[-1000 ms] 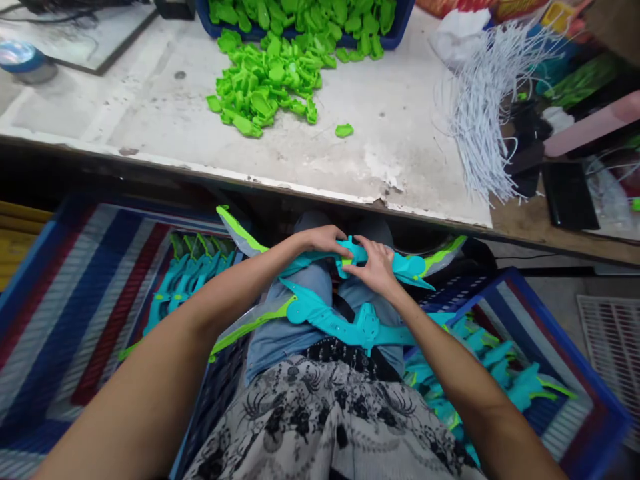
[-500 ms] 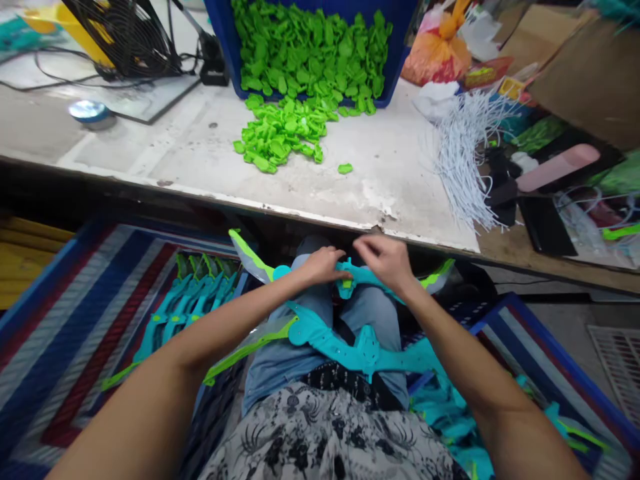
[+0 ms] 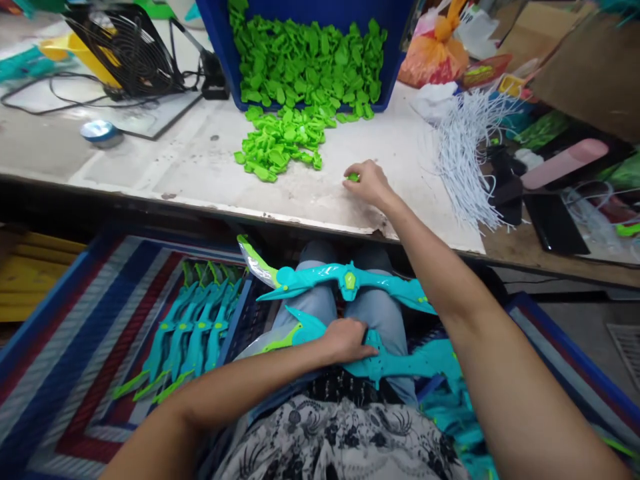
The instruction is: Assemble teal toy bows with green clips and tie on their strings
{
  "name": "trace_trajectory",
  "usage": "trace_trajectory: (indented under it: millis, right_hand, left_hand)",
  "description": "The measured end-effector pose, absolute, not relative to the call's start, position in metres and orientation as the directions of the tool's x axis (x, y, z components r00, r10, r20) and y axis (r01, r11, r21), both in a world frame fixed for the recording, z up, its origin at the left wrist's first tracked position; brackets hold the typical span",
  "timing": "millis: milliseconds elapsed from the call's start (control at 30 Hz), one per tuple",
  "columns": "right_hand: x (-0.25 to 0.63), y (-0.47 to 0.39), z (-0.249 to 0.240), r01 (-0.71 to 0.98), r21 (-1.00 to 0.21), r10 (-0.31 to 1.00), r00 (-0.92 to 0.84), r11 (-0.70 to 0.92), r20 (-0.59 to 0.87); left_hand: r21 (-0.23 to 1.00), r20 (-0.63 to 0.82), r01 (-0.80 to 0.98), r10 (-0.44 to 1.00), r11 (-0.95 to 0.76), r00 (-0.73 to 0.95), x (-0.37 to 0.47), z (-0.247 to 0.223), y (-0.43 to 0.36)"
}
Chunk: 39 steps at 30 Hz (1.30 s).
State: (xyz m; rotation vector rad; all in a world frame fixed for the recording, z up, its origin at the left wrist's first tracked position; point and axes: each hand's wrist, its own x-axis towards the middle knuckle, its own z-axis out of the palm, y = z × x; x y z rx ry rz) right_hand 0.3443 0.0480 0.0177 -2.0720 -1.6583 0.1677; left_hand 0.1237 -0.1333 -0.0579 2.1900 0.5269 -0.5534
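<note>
Currently the right hand [image 3: 369,183] pinches a small green plastic piece [image 3: 353,177] at the white worktop [image 3: 190,167], droppable if held too loosely, while the left hand [image 3: 346,341] clasps the nearer curved turquoise plastic frame [image 3: 405,364].

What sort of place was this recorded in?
Likely an assembly workshop: a blue bin of green pieces on a worn workbench, and matching turquoise bow-shaped items lined up in a basket.

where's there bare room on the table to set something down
Bare tabletop shows between the round blue-topped object and the loose green pieces, with a smaller patch between the right hand and the white cords. It is crowded at the right end, around the black slab and pink cylinder.
</note>
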Motion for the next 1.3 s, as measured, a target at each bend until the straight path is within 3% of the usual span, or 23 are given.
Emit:
trace_trajectory:
  millis: [133,333,500,633,700,767,900,1000,1167,1300]
  right_hand:
    - [0.367,-0.025,0.013,0.799,-0.596,0.903,0.313,-0.082,0.295]
    - [0.393,-0.087,-0.009,0.865,-0.460,0.844,0.390,-0.200,0.368]
    - [0.387,-0.092,0.000,0.855,-0.465,0.842,0.415,-0.231,0.344]
    - [0.329,-0.151,0.003,0.825,-0.565,0.922,0.206,0.016,0.326]
    - [0.293,-0.194,-0.010,0.768,-0.612,0.962,-0.018,0.187,0.272]
    - [0.264,-0.232,-0.028,0.748,-0.622,0.968,-0.111,0.232,0.227]
    - [0.236,-0.269,-0.059,0.787,-0.595,0.979,-0.059,0.165,0.194]
    - [0.230,-0.270,-0.069,0.792,-0.592,0.973,-0.009,0.148,0.232]
    - [0.221,-0.274,-0.075,0.806,-0.569,0.961,0.005,0.160,0.277]
    - [0.213,-0.281,-0.076,0.820,-0.572,0.970,0.123,0.019,0.209]
  left_hand:
    - [0.583,-0.474,0.500,0.232,-0.641,0.849,0.120,-0.048,-0.144]
    - [0.569,-0.593,0.572,0.186,-0.591,0.783,0.125,-0.048,-0.141]
    - [0.578,-0.608,0.612,0.216,-0.540,0.764,0.114,-0.051,-0.120]
    - [0.662,-0.605,0.637,0.220,-0.394,0.765,0.105,-0.056,-0.102]
    - [0.741,-0.591,0.608,0.152,-0.284,0.792,0.105,-0.060,-0.096]
    - [0.792,-0.590,0.593,0.069,-0.145,0.804,0.106,-0.065,-0.094]
    - [0.721,-0.678,0.667,-0.011,0.187,0.735,0.110,-0.072,-0.094]
    - [0.657,-0.724,0.691,-0.004,0.302,0.690,0.112,-0.074,-0.095]
    - [0.638,-0.729,0.687,-0.017,0.348,0.685,0.111,-0.074,-0.094]
    - [0.772,-0.614,0.604,-0.014,0.198,0.789,0.108,-0.075,-0.097]
